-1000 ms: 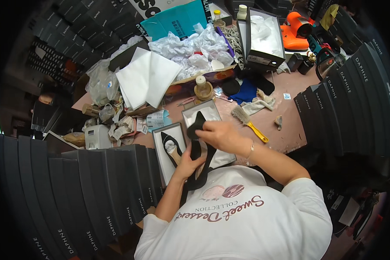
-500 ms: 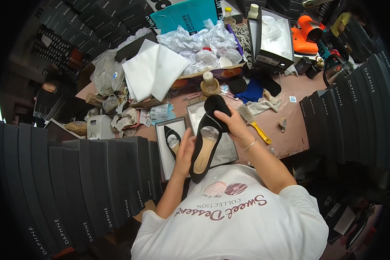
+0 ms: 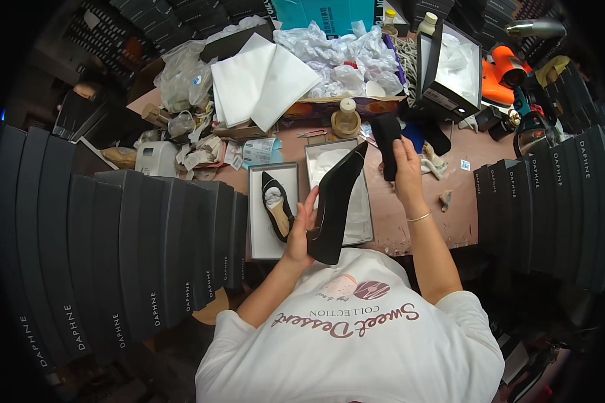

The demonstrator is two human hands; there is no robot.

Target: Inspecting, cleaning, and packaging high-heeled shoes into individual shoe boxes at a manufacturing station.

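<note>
One black shoe [image 3: 339, 201] sits clamped in my left hand [image 3: 298, 235], to that hand's right; its long axis slants forward and rightward, toe just beside the black pad [image 3: 386, 144] gripped by my right hand [image 3: 408, 169], the hand farther from the shoe.

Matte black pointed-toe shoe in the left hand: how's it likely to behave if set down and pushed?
The matte black pointed-toe shoe is probably light: the left hand alone grips it. Likely fairly stiff: its toe juts out unsupported without sagging. Long and narrow, it would probably slide rather than roll.
</note>
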